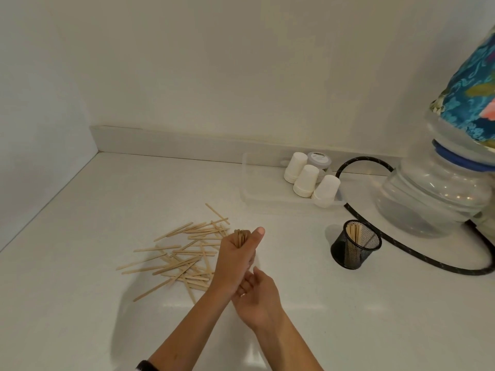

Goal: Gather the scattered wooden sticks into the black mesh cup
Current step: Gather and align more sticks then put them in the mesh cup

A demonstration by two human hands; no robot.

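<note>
Left hand point(235, 259) grips a bundle of pale flat sticks point(240, 237); right hand point(258, 297) spread beneath.

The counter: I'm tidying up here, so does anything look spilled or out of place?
Yes. A loose heap of wooden sticks lies scattered and crisscrossed on the counter, left of the black mesh cup, which holds only a few. The left hand grips a bundle of them.

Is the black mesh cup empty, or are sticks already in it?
Not empty. The black mesh cup stands upright with several wooden sticks leaning inside, their tops showing at the rim.
</note>
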